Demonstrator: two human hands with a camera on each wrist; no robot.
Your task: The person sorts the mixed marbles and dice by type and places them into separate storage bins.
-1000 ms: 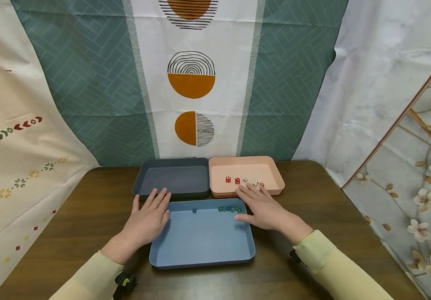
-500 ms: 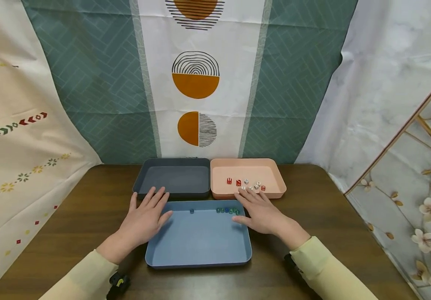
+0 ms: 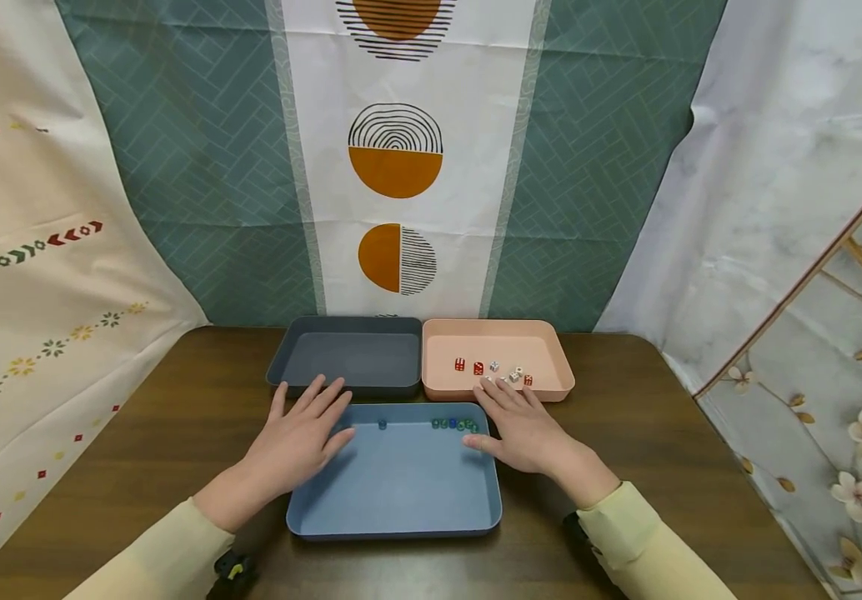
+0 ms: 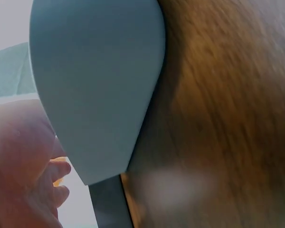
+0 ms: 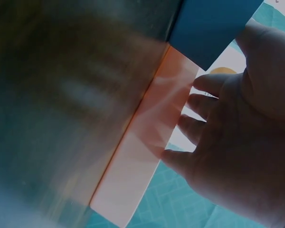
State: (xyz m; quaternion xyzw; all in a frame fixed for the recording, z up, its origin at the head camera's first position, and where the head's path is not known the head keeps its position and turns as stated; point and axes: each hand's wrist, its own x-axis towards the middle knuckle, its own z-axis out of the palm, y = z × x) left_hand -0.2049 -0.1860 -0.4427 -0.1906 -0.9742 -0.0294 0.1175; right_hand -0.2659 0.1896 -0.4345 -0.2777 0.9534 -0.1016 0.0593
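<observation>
My left hand, palm down with fingers spread, is over the left edge of the blue tray; its fingertips reach the front of the dark grey tray. Spread likewise, my right hand is over the blue tray's right edge, fingertips at the front wall of the pink tray. Neither holds anything; whether they touch the trays I cannot tell. One dark blue die lies apart from a row of green and blue dice in the blue tray. The pink tray has red dice and white dice, some partly covered by my fingers.
The trays stand on a brown wooden table, the grey and pink ones side by side behind the blue one. Patterned cloth hangs rise behind and at both sides. Black wrist devices sit under my sleeves.
The head view has shifted slightly, so the back trays and cloth sit a little farther right and the blue tray farther left. Both hands stay spread in nearly the same place.
</observation>
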